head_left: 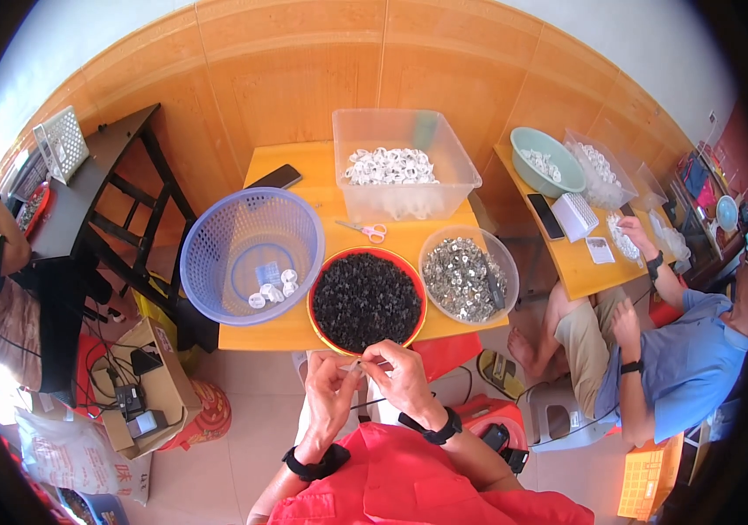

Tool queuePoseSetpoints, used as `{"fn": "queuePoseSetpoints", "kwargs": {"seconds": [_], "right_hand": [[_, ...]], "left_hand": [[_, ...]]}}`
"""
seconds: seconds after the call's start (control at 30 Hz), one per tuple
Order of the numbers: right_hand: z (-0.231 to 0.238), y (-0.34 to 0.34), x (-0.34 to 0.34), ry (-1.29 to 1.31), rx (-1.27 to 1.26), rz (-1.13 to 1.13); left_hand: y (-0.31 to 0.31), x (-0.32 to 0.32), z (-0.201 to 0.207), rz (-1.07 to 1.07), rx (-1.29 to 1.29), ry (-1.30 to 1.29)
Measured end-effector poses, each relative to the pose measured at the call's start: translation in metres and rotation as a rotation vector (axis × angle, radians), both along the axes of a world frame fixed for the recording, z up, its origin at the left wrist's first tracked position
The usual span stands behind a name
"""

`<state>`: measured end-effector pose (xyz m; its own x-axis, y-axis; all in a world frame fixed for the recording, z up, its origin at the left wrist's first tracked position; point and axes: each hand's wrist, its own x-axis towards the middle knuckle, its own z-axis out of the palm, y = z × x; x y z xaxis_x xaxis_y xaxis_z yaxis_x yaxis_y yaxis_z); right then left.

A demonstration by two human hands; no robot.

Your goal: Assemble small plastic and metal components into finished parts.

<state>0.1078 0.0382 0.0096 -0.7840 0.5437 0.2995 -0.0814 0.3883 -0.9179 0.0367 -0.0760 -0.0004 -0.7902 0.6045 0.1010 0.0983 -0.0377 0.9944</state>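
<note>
At six o'clock below the round red bowl of small black pieces (365,302), my left hand (330,389) and right hand (405,372) pinch together one tiny, light, probably slippery pale part (358,365) by its ends.

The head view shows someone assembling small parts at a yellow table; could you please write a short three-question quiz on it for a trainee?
1. True or false: the left hand and the right hand meet, pinching a small part between their fingertips, just in front of the red bowl of black pieces.
2. What does the blue mesh basket hold? A) a few white rings B) scissors C) black pieces
3. Fill in: the pink-handled scissors lie in front of the clear plastic ____ of white rings.

Key: 1 true; 2 A; 3 tub.
</note>
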Motion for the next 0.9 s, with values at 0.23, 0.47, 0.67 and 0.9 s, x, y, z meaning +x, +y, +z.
{"fn": "queuePoseSetpoints", "kwargs": {"seconds": [0.23,0.47,0.67,0.9], "right_hand": [[0.005,-0.003,0.005,0.008,0.048,-0.01],[0.008,-0.008,0.004,-0.015,0.222,0.037],[0.004,-0.007,0.004,0.022,0.13,-0.039],[0.015,-0.014,0.008,-0.036,-0.33,-0.02]], "left_hand": [[-0.001,-0.021,0.007,-0.138,-0.103,0.005],[-0.01,-0.034,-0.004,-0.251,-0.164,-0.088],[-0.008,-0.031,0.002,-0.248,-0.095,-0.058],[-0.007,-0.025,0.005,-0.176,0.024,-0.19]]}}
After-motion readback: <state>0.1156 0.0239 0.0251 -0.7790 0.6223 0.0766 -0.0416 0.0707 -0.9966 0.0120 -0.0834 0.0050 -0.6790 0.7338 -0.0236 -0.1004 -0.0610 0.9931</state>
